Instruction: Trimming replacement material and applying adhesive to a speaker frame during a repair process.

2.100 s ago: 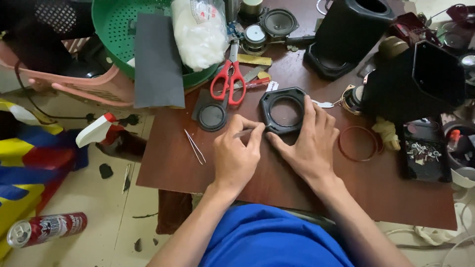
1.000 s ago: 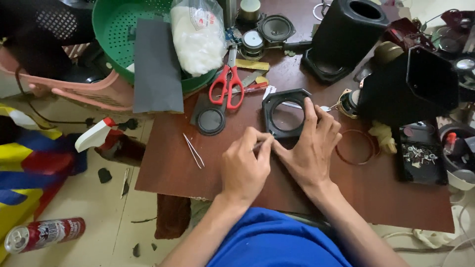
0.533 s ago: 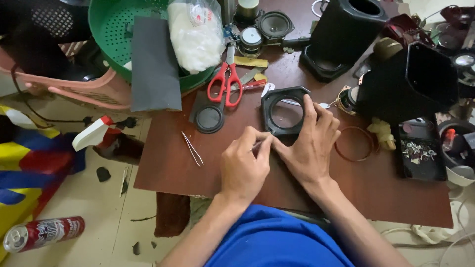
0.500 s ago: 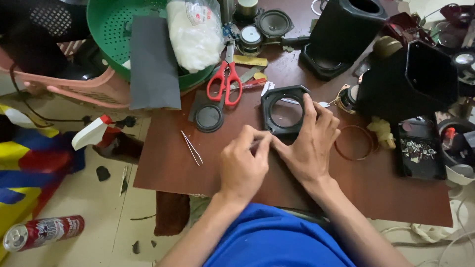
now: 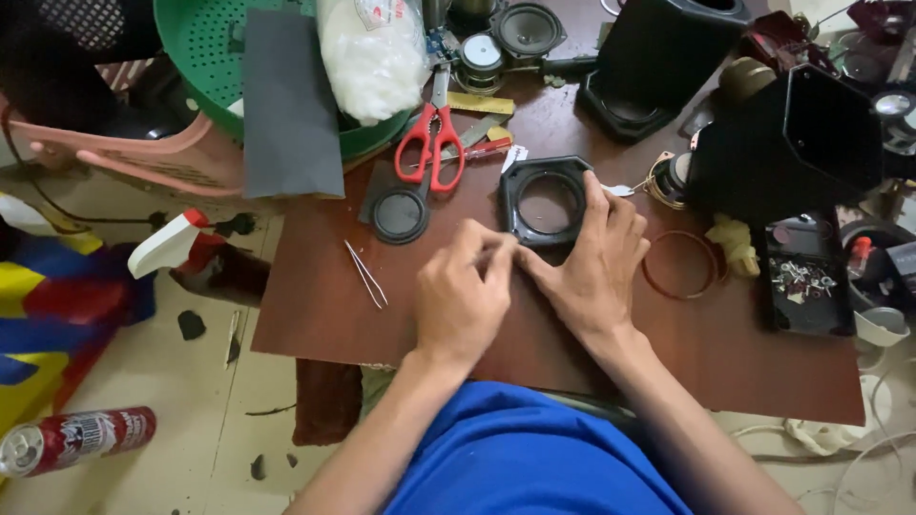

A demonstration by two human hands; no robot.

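Nearest the camera, a blue shirt (image 5: 534, 458) fills the bottom edge, and two bare forearms reach up from it over a brown table (image 5: 382, 315). The left hand (image 5: 463, 296) is curled, its fingertips pressed together near the lower left corner of a black frame (image 5: 546, 200); whether they pinch something small there cannot be told. The right hand (image 5: 593, 267) lies spread flat, its fingers resting on the right and lower edge of the frame and holding it down on the table. The frame is one piece, roughly square with cut corners and a round opening, lying flat at the middle of the table.

Just left of the hands lies one pair of tweezers (image 5: 365, 274), and farther up one black round ring (image 5: 400, 216). To the right lies one thin brown ring (image 5: 679, 264), well apart from the frame. Beyond the frame sits one pair of red-handled scissors (image 5: 434, 133). Farther back, one green basket (image 5: 205, 48) holds a grey sheet (image 5: 291, 105) and a white bag (image 5: 374, 52). Two black boxes (image 5: 658, 48) stand at the far right. On the floor at the left lies one red can (image 5: 76, 441).
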